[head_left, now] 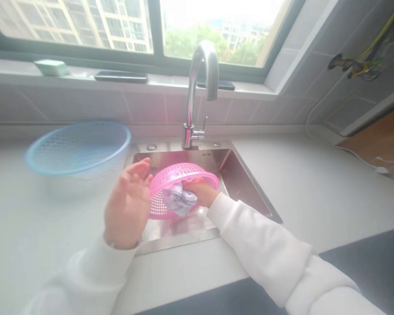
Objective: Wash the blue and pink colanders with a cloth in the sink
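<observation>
A person in white long sleeves (259, 245) is leaning both arms over a kitchen counter while I am looking on. Taking the pink basket as the dial's centre and the window as 12, the left hand (128, 208) is hovering at 9 o'clock, its palm open and fingers loosely spread; I cannot tell whether it is touching the basket. At 4 o'clock the right hand (203, 192) is reaching inside, its fingers closing around a crumpled pale lavender-grey cloth (180, 200). The round, perforated pink plastic basket (184, 169) is tilting its mouth toward the person, within the square stainless-steel sink (252, 183).

The pale grey counter (331, 188) is stretching out to either side. At 10 o'clock a wide, round, light-blue plastic basket (75, 148) is resting on it. At 12 o'clock a curved chrome faucet (212, 83) is rising behind the sink. Beyond, a pale green block-shaped object (51, 68) is sitting on the white windowsill near 11, and two flat dark objects are lying nearer the faucet. The dark-framed window (156, 35) is showing buildings and trees outside.
</observation>
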### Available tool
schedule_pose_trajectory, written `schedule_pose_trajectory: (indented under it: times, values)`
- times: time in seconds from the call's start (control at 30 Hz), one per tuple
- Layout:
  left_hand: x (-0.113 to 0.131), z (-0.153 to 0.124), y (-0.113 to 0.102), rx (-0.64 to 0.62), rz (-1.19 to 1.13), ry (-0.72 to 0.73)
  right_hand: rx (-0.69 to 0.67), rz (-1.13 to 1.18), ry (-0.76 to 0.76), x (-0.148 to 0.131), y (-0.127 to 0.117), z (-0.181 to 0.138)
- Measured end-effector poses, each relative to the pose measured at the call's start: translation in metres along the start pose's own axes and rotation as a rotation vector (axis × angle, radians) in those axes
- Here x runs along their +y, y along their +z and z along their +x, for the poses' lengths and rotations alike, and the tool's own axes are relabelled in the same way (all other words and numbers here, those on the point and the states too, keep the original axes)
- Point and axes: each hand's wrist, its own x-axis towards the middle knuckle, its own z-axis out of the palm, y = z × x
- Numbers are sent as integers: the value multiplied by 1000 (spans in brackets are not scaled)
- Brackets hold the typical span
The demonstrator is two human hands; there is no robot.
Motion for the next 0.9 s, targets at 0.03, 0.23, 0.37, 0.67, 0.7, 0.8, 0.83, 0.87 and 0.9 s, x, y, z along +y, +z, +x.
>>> schedule_pose_trajectory:
  times: [0.03,0.23,0.37,0.67,0.7,0.8,0.83,0.87,0.9]
  values:
    - [1,2,-3,4,-10,-23,-1,21,-31,-1,0,1]
    - [-11,13,-14,28,-69,-110,-17,60,-144,-9,4,2]
    - [-16,20,-18,12,-94,-158,3,69,-143,-10,6,3]
    - [-31,23,-30,-70,321,-89,-8,85,-154,-7,4,8]
    - [-34,22,-31,-115,393,-120,3,105,-170,-7,4,9]
    - [-41,20,-32,-195,419,-213,52,184,-210,-8,1,11]
    - [-42,20,-32,-188,391,-230,70,213,-218,-8,0,12]
    - [-43,21,-31,-163,356,-241,87,240,-223,-9,-2,12]
    - [-43,21,-30,-127,319,-252,99,261,-226,-9,-2,12]
